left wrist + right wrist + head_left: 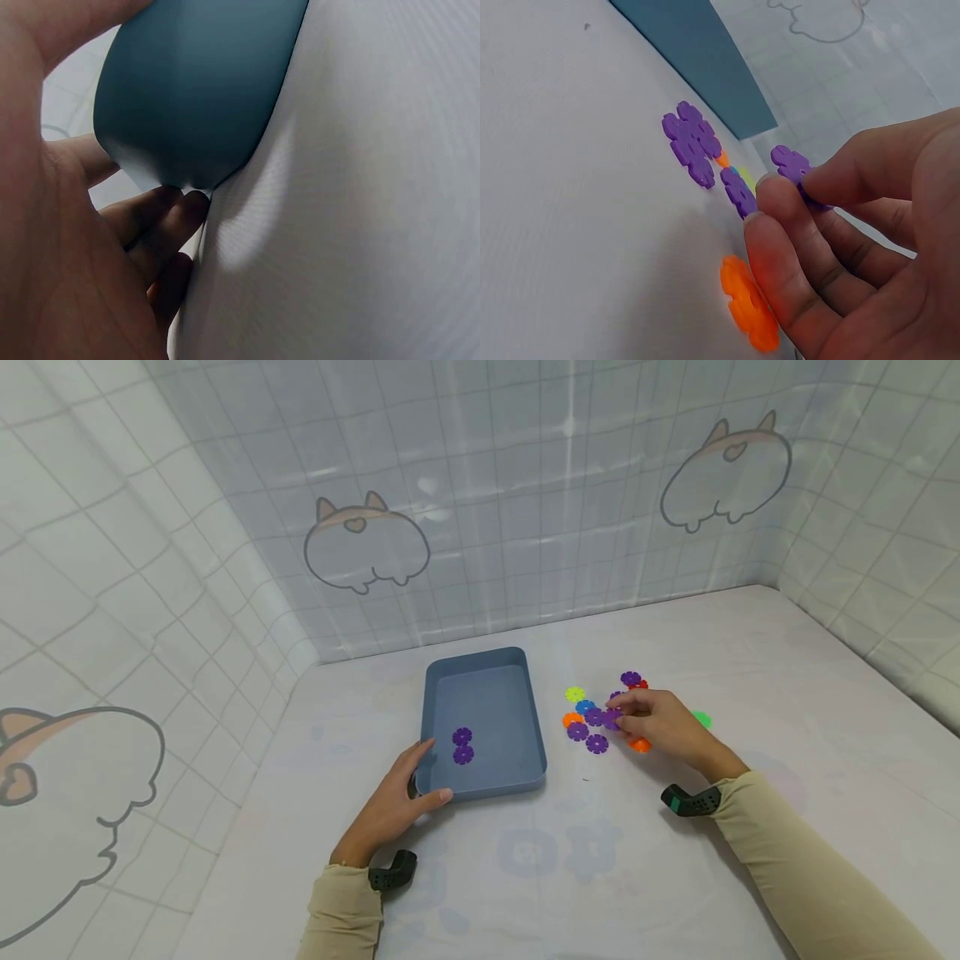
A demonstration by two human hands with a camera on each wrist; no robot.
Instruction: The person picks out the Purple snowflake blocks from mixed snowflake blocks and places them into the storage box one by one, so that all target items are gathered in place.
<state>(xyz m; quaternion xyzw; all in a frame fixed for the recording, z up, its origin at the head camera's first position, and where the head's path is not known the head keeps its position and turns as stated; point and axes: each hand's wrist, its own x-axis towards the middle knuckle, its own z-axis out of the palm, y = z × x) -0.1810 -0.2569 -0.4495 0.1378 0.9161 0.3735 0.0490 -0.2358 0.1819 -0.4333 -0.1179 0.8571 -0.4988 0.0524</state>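
Note:
My left hand [390,806] grips the near left corner of a blue-grey tray [534,727], thumb by the near edge and fingers along the left side. In the left wrist view the fingertips curl against the outside of the tray wall [187,90]. Two purple flower-shaped plastic discs [462,746] lie inside the tray. On the right, my right hand [663,727] pinches a purple flower disc [789,161] between thumb and fingers, raised off the table. Below those fingers an orange disc [748,307] lies on the cloth, with more purple discs [690,142] beyond.
Around the right hand lie loose discs: yellow-green [575,694], blue [585,707], orange [572,720], red [640,685], green [702,719] and several purple [597,744]. White cloth [525,877] covers the table. Tiled-pattern sheeting [487,527] rises behind and at both sides.

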